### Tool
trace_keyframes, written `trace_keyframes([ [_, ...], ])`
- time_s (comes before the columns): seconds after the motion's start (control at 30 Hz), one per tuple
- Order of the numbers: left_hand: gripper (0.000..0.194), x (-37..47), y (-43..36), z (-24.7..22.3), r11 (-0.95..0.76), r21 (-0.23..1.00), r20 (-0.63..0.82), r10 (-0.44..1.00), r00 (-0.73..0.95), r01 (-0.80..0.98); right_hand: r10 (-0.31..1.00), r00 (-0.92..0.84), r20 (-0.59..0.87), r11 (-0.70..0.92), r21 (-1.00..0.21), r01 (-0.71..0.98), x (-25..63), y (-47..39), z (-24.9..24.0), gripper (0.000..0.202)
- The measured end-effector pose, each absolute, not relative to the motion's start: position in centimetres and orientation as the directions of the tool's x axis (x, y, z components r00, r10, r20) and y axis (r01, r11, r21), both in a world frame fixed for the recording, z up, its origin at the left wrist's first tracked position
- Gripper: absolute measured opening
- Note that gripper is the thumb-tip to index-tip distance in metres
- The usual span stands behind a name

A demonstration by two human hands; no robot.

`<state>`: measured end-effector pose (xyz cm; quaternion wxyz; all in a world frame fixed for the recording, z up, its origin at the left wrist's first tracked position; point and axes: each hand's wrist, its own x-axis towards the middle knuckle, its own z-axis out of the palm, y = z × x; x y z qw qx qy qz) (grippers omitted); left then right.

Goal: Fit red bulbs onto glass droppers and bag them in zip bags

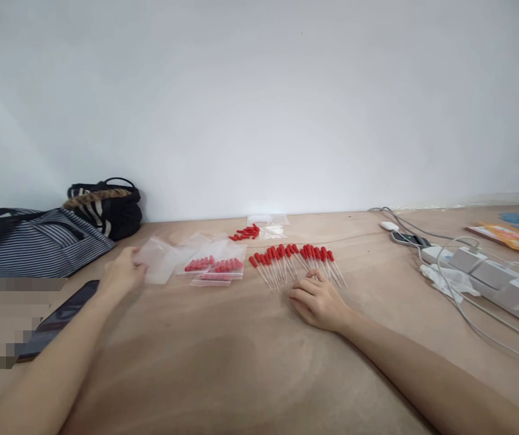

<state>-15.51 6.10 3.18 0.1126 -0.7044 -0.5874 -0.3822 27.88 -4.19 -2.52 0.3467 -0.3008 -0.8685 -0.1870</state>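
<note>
My left hand (123,270) pinches the left edge of a clear plastic bag (158,260). To the right of it, overlapping zip bags (216,266) lie flat with red-topped pieces inside. My right hand (316,300) rests on the table with its fingers curled, at the lower ends of several clear droppers with red bulbs (277,260). Whether those fingers grip a dropper is hidden. Loose red bulbs (246,232) lie farther back, beside a clear bag with thin clear tubes (272,229).
A striped bag (41,241) and a black pouch (121,211) stand at the left, with a dark phone (64,320) in front. Right are a power strip (490,278) with chargers and cables, crumpled tissue (449,283), a small device (408,240) and colourful packets (513,237).
</note>
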Motion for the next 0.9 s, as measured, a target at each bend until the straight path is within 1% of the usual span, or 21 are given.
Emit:
trace_keyframes([
  [0.03,0.042,-15.1,5.2,3.8,-0.281,0.314,0.662,0.750,0.003,0.907,0.394,-0.579,0.713,0.750,0.114,0.651,27.9,-4.2,-2.5,0.017],
  [0.07,0.048,-14.5,4.3,4.4,-0.333,0.402,0.616,0.788,0.017,0.853,0.394,-0.579,0.714,0.752,0.112,0.649,27.8,-4.2,-2.6,0.017],
  [0.1,0.054,-13.7,3.4,4.8,-0.416,0.505,0.590,0.806,0.049,0.756,0.393,-0.577,0.716,0.754,0.109,0.648,27.8,-4.1,-2.6,0.016],
  [0.13,0.058,-12.7,2.6,5.0,-0.488,0.586,0.541,0.830,0.136,0.647,0.395,-0.574,0.718,0.755,0.103,0.648,27.8,-4.1,-2.7,0.016],
  [0.2,0.061,-10.2,0.9,4.9,-0.558,0.678,0.429,0.829,0.360,0.479,0.407,-0.560,0.722,0.751,0.085,0.655,27.9,-4.0,-2.8,0.014],
  [0.23,0.057,-8.8,0.2,4.6,-0.542,0.725,0.327,0.814,0.480,0.425,0.419,-0.551,0.722,0.745,0.074,0.663,27.9,-4.0,-2.8,0.014],
  [0.27,0.051,-7.4,-0.4,4.3,-0.517,0.761,0.236,0.783,0.576,0.392,0.435,-0.542,0.719,0.737,0.062,0.673,28.0,-3.9,-2.8,0.014],
  [0.3,0.050,-6.2,-0.9,3.9,-0.502,0.781,0.169,0.743,0.647,0.372,0.453,-0.533,0.714,0.727,0.050,0.685,28.1,-3.9,-2.8,0.013],
  [0.37,0.050,-4.1,-1.6,3.2,-0.525,0.755,0.098,0.684,0.723,0.394,0.494,-0.512,0.702,0.699,0.029,0.714,28.2,-3.9,-2.8,0.013],
  [0.4,0.049,-3.3,-1.8,3.0,-0.567,0.697,0.092,0.678,0.729,0.439,0.514,-0.500,0.697,0.684,0.018,0.729,28.3,-3.9,-2.8,0.013],
  [0.47,0.048,-2.1,-2.1,2.8,-0.679,0.490,0.169,0.689,0.705,0.547,0.541,-0.485,0.687,0.672,-0.005,0.741,28.3,-4.0,-2.7,0.013],
  [0.53,0.039,-1.0,-2.5,2.7,-0.735,0.277,0.293,0.678,0.674,0.619,0.550,-0.499,0.670,0.691,-0.029,0.723,28.1,-4.3,-2.5,0.012],
  [0.57,0.034,-0.4,-2.8,2.5,-0.743,0.214,0.336,0.666,0.666,0.634,0.549,-0.519,0.655,0.710,-0.037,0.703,28.0,-4.5,-2.4,0.012],
  [0.6,0.031,0.3,-3.1,2.3,-0.750,0.193,0.350,0.655,0.670,0.632,0.545,-0.545,0.637,0.731,-0.043,0.681,27.8,-4.7,-2.3,0.011],
  [0.63,0.033,1.0,-3.5,2.1,-0.761,0.198,0.331,0.646,0.688,0.618,0.539,-0.573,0.617,0.752,-0.046,0.658,27.6,-4.9,-2.2,0.011],
  [0.67,0.045,1.7,-3.9,1.7,-0.747,0.218,0.295,0.664,0.688,0.628,0.534,-0.599,0.596,0.768,-0.047,0.639,27.4,-5.1,-2.1,0.012],
  [0.73,0.076,2.9,-4.7,1.0,-0.714,0.274,0.199,0.698,0.688,0.645,0.529,-0.645,0.551,0.792,-0.046,0.609,27.1,-5.3,-2.0,0.013],
  [0.77,0.087,3.4,-5.0,0.6,-0.699,0.307,0.162,0.708,0.688,0.647,0.529,-0.661,0.532,0.798,-0.047,0.600,27.0,-5.4,-2.0,0.014],
  [0.8,0.094,3.8,-5.2,0.2,-0.687,0.337,0.141,0.713,0.687,0.644,0.532,-0.672,0.515,0.802,-0.050,0.596,26.9,-5.5,-1.9,0.015],
  [0.83,0.097,4.0,-5.3,-0.1,-0.681,0.364,0.136,0.714,0.687,0.636,0.534,-0.681,0.501,0.805,-0.054,0.591,26.9,-5.5,-1.9,0.016],
  [0.9,0.097,4.1,-5.4,-0.6,-0.679,0.397,0.149,0.711,0.687,0.617,0.534,-0.694,0.483,0.813,-0.067,0.579,26.9,-5.4,-1.9,0.018],
])
